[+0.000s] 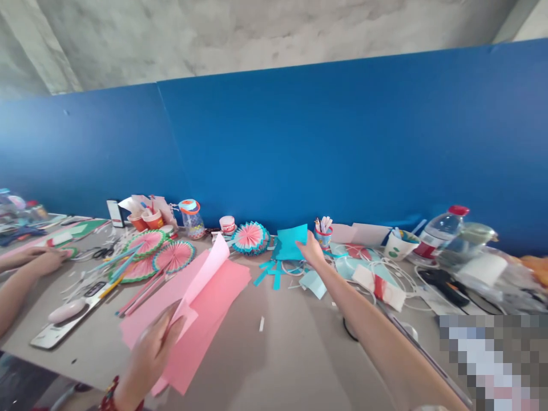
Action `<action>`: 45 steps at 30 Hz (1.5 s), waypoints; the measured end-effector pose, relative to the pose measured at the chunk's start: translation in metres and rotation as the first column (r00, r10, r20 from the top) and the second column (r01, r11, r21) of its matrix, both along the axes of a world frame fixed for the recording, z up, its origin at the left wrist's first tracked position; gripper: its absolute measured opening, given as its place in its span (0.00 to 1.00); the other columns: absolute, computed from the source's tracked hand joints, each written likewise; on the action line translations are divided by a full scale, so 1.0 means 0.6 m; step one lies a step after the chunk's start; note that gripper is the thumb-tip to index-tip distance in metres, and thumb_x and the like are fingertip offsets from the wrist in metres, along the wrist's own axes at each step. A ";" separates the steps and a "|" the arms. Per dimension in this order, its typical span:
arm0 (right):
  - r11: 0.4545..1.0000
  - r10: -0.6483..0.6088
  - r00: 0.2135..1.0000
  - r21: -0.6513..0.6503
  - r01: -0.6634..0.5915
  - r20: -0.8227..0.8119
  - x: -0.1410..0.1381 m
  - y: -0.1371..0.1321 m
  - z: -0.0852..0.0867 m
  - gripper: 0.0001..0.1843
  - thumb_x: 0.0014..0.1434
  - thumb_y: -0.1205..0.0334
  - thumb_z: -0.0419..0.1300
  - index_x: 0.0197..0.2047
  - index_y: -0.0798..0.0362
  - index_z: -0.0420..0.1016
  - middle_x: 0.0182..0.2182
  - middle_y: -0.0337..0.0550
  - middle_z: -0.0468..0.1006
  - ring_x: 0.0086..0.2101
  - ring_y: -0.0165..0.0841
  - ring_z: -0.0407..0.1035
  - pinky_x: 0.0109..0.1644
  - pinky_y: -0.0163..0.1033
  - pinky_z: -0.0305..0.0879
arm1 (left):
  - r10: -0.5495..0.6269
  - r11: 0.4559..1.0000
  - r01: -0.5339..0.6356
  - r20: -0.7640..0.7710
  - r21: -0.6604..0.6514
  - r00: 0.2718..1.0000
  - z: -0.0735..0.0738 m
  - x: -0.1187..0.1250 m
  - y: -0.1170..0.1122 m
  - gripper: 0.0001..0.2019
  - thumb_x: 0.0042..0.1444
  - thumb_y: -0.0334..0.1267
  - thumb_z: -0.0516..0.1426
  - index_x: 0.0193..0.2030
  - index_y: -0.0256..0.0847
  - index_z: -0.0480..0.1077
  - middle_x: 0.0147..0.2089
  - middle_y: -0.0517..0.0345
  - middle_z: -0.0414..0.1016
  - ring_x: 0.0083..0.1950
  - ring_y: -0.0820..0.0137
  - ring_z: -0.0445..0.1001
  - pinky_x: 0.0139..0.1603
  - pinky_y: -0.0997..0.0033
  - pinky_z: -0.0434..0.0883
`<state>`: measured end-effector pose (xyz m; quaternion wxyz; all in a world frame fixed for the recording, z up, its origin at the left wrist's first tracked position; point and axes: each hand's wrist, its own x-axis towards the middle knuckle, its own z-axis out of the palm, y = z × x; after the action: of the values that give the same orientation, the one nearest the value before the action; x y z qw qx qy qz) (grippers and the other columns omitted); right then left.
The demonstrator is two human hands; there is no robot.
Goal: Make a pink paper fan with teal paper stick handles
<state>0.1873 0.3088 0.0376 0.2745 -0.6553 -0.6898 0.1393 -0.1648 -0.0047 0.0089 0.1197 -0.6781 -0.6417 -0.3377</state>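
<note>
My left hand (154, 351) is closed on the edge of a pink paper sheet (208, 265), one corner of which curls upward. Beneath it, more pink paper (214, 308) lies on the table. At the back of the table, my right hand (312, 252) grips the right edge of a blue paper sheet (291, 242) between thumb and fingers. Several blue paper strips (276, 277) lie just below that sheet. To its left is a pleated pink and blue paper rosette (250, 238).
Paper fans (173, 257), a phone (68, 317) and cups (152, 218) occupy the left side, near another person's hands (45, 260). On the right are a paper cup (400, 244), a bottle (440, 234), white cables (402, 274) and a black-handled tool (443, 287). A blue partition (321, 148) stands behind.
</note>
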 end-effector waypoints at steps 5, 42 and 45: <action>0.979 0.109 0.991 0.166 -0.121 0.081 -0.019 -0.038 0.011 0.40 0.62 0.61 0.56 0.72 0.61 0.45 0.68 0.61 0.55 0.65 0.52 0.53 0.66 0.53 0.52 | -0.073 0.997 0.073 -0.038 -0.001 0.997 0.032 0.038 -0.010 0.19 0.68 0.41 0.49 0.63 0.41 0.63 0.59 0.48 0.74 0.62 0.61 0.72 0.58 0.66 0.73; 0.531 0.796 0.548 0.138 -0.836 0.256 0.211 -0.433 0.010 0.22 0.70 0.63 0.48 0.64 0.42 0.67 0.55 0.45 0.77 0.55 0.40 0.69 0.62 0.51 0.63 | -0.768 0.629 0.763 -0.269 -0.147 0.581 0.131 0.246 -0.042 0.15 0.68 0.34 0.48 0.55 0.45 0.72 0.43 0.62 0.84 0.43 0.72 0.81 0.51 0.77 0.77; 0.557 0.827 0.562 0.115 -0.822 0.006 0.218 -0.462 0.010 0.20 0.69 0.58 0.49 0.61 0.45 0.71 0.50 0.47 0.80 0.50 0.39 0.74 0.58 0.46 0.68 | -0.725 0.685 0.720 -0.191 -0.108 0.662 0.122 0.227 -0.050 0.14 0.67 0.37 0.52 0.57 0.49 0.71 0.42 0.62 0.83 0.44 0.70 0.80 0.53 0.74 0.76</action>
<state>0.3179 0.0314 0.0436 0.2280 -0.2378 -0.9154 0.2312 -0.0288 -0.0349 0.0818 0.0378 -0.9108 -0.3068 -0.2736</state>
